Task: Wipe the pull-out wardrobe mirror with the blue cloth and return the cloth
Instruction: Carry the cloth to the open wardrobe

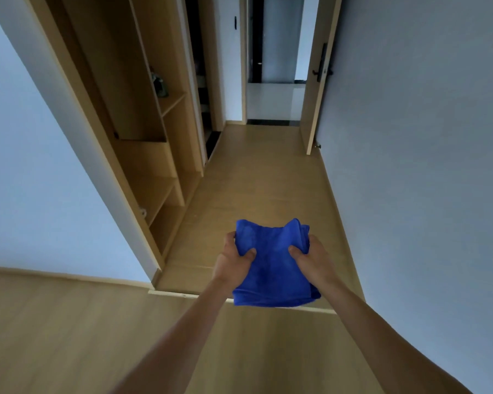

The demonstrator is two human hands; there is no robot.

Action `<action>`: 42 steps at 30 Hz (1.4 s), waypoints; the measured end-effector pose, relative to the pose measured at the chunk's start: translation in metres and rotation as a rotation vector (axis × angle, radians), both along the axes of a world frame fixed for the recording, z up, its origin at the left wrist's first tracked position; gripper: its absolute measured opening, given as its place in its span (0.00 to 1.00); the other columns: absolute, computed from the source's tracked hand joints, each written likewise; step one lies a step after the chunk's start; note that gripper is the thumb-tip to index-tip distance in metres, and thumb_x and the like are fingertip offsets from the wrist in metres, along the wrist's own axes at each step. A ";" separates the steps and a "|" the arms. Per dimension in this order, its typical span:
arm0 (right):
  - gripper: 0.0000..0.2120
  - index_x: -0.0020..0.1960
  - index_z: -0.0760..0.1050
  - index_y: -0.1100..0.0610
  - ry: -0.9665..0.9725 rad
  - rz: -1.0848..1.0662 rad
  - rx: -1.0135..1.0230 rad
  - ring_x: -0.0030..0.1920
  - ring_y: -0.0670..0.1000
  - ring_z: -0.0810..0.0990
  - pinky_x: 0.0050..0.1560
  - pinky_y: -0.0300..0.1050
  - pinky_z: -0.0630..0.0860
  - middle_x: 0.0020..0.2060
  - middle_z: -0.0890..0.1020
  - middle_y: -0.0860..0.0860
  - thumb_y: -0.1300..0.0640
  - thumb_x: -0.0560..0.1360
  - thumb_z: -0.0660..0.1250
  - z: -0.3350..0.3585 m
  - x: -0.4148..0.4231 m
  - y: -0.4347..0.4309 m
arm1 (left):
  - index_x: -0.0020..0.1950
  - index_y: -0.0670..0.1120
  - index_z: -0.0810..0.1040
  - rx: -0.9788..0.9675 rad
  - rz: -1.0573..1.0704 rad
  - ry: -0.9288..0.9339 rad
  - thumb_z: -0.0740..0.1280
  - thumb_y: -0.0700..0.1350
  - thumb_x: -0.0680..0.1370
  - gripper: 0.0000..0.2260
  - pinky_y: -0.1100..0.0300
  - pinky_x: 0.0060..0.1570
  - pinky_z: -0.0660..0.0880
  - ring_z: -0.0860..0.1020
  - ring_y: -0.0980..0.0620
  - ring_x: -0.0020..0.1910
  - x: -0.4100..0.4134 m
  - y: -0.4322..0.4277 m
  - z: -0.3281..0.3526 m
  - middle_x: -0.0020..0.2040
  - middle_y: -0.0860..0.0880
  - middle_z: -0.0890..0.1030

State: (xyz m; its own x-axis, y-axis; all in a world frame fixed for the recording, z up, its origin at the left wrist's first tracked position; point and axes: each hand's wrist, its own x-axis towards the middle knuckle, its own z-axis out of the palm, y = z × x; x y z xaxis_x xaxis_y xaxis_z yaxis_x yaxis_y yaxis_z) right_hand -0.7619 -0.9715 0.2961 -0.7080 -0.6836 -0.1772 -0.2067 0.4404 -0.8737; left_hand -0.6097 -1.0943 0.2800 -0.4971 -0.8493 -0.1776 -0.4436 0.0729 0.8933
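A folded blue cloth (273, 265) hangs in front of me over the wooden floor, held by both hands. My left hand (232, 258) grips its left edge with the thumb pressed on top. My right hand (310, 258) grips the right edge the same way. The open wooden wardrobe (143, 132) with bare shelves stands on the left side of the hallway. No mirror shows in this view.
A small dark object (158, 85) sits on an upper wardrobe shelf. A wooden door (318, 78) with a dark handle stands open at the far right. A raised floor threshold (182, 294) crosses below my hands. Grey walls line both sides of the passage.
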 end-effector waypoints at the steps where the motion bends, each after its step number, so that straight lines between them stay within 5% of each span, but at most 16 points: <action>1: 0.10 0.58 0.71 0.55 -0.003 0.001 0.002 0.45 0.49 0.80 0.38 0.41 0.72 0.47 0.81 0.50 0.52 0.79 0.66 0.000 -0.008 -0.002 | 0.76 0.49 0.62 0.001 -0.005 -0.005 0.68 0.49 0.81 0.26 0.52 0.48 0.79 0.78 0.50 0.49 -0.008 -0.003 -0.001 0.55 0.51 0.77; 6: 0.09 0.56 0.72 0.56 -0.029 -0.018 -0.011 0.44 0.52 0.81 0.39 0.44 0.74 0.47 0.82 0.53 0.54 0.79 0.66 -0.004 -0.048 -0.017 | 0.76 0.49 0.62 -0.010 -0.032 -0.018 0.68 0.48 0.81 0.26 0.62 0.39 0.74 0.77 0.55 0.46 -0.051 -0.024 -0.005 0.55 0.53 0.76; 10: 0.05 0.53 0.74 0.57 -0.023 -0.032 -0.016 0.42 0.53 0.81 0.38 0.44 0.76 0.45 0.82 0.56 0.56 0.79 0.65 -0.007 -0.075 -0.036 | 0.77 0.49 0.61 0.018 -0.051 -0.020 0.68 0.48 0.81 0.27 0.57 0.48 0.75 0.77 0.50 0.52 -0.085 -0.045 -0.012 0.58 0.51 0.75; 23: 0.05 0.54 0.74 0.57 0.053 0.001 0.035 0.45 0.55 0.82 0.46 0.51 0.79 0.45 0.82 0.55 0.57 0.80 0.64 0.002 -0.171 -0.182 | 0.76 0.50 0.62 0.065 -0.076 0.011 0.68 0.50 0.81 0.26 0.51 0.56 0.77 0.78 0.48 0.57 -0.188 -0.198 -0.031 0.60 0.52 0.77; 32: 0.07 0.55 0.72 0.54 0.019 0.009 0.043 0.45 0.52 0.82 0.45 0.47 0.79 0.48 0.82 0.52 0.54 0.79 0.66 -0.009 -0.210 -0.282 | 0.76 0.52 0.62 0.044 -0.021 -0.015 0.69 0.52 0.80 0.27 0.67 0.37 0.69 0.74 0.63 0.44 -0.218 -0.294 -0.034 0.50 0.62 0.73; 36: 0.08 0.56 0.72 0.54 0.041 0.050 0.067 0.46 0.51 0.82 0.49 0.51 0.80 0.48 0.82 0.51 0.53 0.79 0.66 -0.014 -0.237 -0.320 | 0.77 0.51 0.61 0.059 0.017 -0.011 0.69 0.52 0.80 0.29 0.61 0.48 0.71 0.74 0.55 0.52 -0.239 -0.324 -0.039 0.57 0.57 0.72; 42: 0.07 0.54 0.73 0.55 0.017 0.100 0.026 0.44 0.50 0.81 0.45 0.48 0.79 0.47 0.82 0.54 0.54 0.78 0.66 -0.022 -0.303 -0.378 | 0.77 0.50 0.62 0.033 0.076 0.003 0.69 0.50 0.80 0.28 0.61 0.48 0.71 0.74 0.54 0.54 -0.298 -0.373 -0.040 0.64 0.52 0.75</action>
